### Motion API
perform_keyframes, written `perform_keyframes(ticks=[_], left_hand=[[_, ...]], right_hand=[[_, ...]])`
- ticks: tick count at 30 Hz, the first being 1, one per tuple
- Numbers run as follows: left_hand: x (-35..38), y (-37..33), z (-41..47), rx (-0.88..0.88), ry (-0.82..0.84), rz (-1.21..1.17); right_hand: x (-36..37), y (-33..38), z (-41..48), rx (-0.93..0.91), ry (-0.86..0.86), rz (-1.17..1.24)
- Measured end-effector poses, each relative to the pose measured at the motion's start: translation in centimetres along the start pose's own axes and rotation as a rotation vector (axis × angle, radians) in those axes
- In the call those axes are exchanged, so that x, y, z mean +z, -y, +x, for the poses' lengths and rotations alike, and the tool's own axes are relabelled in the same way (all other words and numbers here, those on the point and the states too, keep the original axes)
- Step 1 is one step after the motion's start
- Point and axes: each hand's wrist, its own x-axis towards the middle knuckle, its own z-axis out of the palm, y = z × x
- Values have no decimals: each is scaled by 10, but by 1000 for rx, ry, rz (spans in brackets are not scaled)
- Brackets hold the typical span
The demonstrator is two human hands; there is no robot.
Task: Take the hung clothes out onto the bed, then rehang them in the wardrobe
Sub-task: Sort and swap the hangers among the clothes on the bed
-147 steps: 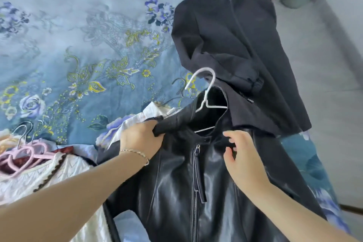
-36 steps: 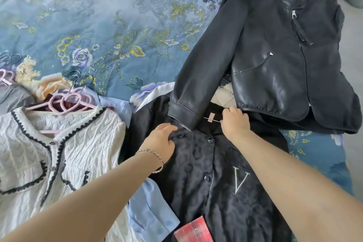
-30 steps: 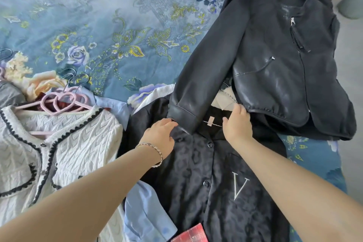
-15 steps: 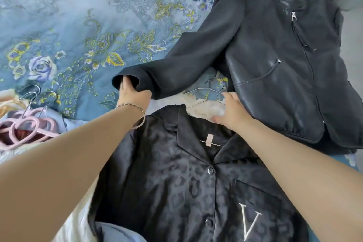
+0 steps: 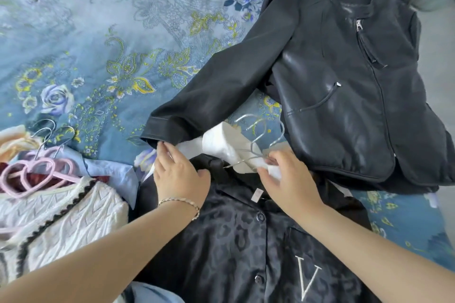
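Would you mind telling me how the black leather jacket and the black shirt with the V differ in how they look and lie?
The leather jacket is smooth and shiny with a zip; the V shirt has a faint leopard pattern, buttons and an embroidered letter. The leather jacket lies at the far right with one sleeve stretched out leftward, untouched; the V shirt lies nearest, under both forearms. Both are dark and lie front-up on the bed.

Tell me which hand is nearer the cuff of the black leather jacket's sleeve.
Left. The left hand has its fingertips right at the leather jacket cuff; the right hand is off to the cuff's right, pinching white fabric by a wire hanger.
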Motion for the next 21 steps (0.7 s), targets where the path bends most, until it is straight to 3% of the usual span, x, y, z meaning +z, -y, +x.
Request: perform_keyframes(ticks=[4,8,9,11,13,15,18,21], left_hand=[[-9,8,-9,37,59,-81],[-25,5,-17,-63,-52,-232],[-30,6,-21,36,-117,-235],[-32,10,-24,406,-151,-224],[-35,9,-28,648,74,-178],[-38,5,-38,678,222,-134],[-55,-8,-61,626,156,-255],[-74,-11,-94,719,146,-137]], right_hand=[[-9,-4,-24,-129,-36,17],[-17,-9,-40,-239,-51,-148],[-20,-9,-46,-264,-64,-153],[-24,-7,-57,-275,-98,-120],[-32,-3,-67,-265,-154,-70],[-47,4,-76,-224,-201,-83],[-78,18,-89,-76,-226,-48],[-114,36,-106,-56,-267,-5]])
